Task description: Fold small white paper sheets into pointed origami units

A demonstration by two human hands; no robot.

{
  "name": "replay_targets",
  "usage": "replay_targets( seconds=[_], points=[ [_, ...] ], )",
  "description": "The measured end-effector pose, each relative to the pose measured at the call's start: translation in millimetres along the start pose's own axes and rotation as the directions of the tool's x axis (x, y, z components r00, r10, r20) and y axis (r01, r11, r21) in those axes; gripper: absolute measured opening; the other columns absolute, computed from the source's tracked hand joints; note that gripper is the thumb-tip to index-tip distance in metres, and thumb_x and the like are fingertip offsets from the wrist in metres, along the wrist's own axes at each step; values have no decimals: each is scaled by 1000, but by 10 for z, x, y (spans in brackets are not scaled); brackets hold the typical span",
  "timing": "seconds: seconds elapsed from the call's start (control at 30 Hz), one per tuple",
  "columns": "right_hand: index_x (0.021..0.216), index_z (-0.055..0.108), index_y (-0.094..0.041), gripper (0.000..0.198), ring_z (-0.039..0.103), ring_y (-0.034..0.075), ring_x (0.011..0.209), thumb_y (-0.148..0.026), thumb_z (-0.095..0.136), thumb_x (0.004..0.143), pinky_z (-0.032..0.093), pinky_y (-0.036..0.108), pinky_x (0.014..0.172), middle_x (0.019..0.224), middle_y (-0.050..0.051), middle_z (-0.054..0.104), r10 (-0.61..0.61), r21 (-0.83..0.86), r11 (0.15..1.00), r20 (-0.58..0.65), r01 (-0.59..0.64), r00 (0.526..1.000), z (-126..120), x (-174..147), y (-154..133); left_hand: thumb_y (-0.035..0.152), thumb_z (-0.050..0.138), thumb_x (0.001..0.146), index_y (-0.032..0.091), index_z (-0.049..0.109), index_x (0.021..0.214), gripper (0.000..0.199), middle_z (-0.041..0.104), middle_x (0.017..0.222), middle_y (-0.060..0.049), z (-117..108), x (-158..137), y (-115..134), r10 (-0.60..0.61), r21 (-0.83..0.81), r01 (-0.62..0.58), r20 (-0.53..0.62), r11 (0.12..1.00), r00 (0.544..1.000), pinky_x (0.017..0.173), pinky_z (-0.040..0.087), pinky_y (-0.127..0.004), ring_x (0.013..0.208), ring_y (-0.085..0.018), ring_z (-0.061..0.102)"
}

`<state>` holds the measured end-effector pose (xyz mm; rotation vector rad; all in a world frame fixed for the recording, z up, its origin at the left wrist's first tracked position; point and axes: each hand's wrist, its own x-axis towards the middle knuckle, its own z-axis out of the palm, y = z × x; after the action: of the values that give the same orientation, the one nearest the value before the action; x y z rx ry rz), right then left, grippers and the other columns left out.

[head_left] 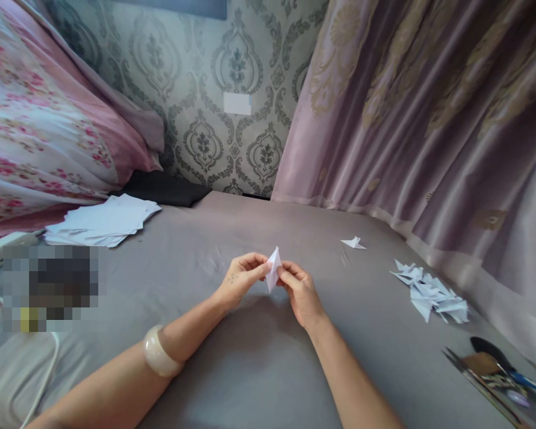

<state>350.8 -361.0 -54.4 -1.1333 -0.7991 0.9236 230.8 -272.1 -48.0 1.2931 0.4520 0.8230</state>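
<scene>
A small piece of folded white paper [273, 271], a narrow upright diamond with pointed ends, is held between my two hands above the grey sheet. My left hand [245, 275] pinches its left edge between thumb and fingers. On the opposite edge, the thumb and fingertips of my right hand [298, 289] are closed. Some of the fingertips are hidden behind the paper and the hands. A pale bangle [159, 353] circles my left forearm. Beyond my right hand, a single folded paper crane [354, 243] lies on the sheet.
Several folded paper cranes [431, 291] are heaped at the right. Nearer, tweezers [477, 381] lie beside other small tools. A stack of white paper sheets [105, 219] sits at the left, near a power strip [9, 250], a white cable [49, 372] and a blurred-out patch. Curtains [406, 119] hang on the right.
</scene>
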Motion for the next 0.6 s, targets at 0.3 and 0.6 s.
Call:
replay_targets(
  seconds=[0.3,0.6],
  points=[
    [88,69,-21,19,58,18,78,-37,57,86,44,29,72,83,3,65,-164,-346,924,30,164,986,-49,-139,-205,32,77,72,15,67,72,20,64,95,-5,47,-37,35,-9,-3,9,47,1000,999,77,47,-25,85,-15,59],
    [83,67,-22,12,57,17,74,-33,62,84,46,29,73,79,2,64,-220,-500,844,5,193,975,4,-154,-239,29,80,69,15,65,71,20,69,81,-3,42,-37,41,-71,-51,73,34,996,997,75,49,-28,78,-15,63]
  ],
)
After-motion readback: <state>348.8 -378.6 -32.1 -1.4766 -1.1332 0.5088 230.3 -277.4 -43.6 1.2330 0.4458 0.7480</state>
